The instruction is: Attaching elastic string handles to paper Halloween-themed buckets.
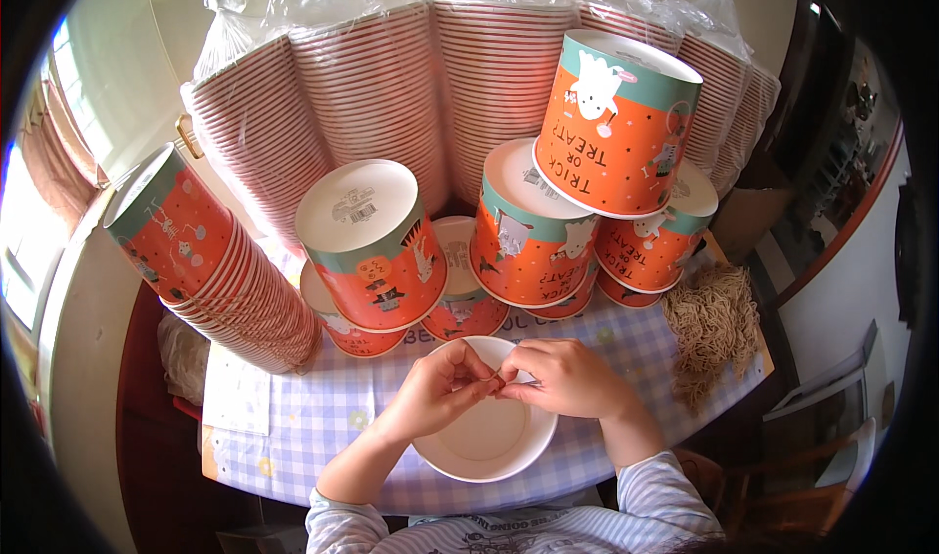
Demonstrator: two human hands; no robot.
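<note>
My left hand [445,386] and my right hand [556,376] meet fingertip to fingertip over an open white paper bucket [486,446]. Both are closed in a pinch. What they pinch is hidden between the fingers and too small to name. The bucket stands mouth up at the table's near side, its inside bare white. Right of my right hand, a heap of tan cords [714,324] lies on the table.
Upside-down orange and green printed paper buckets [377,285] stand stacked beyond my hands, one bucket [621,129] on top. A leaning nested stack [235,280] is at left. Tall plastic-wrapped bucket stacks [367,94] line the back. A checked cloth [313,437] covers the table.
</note>
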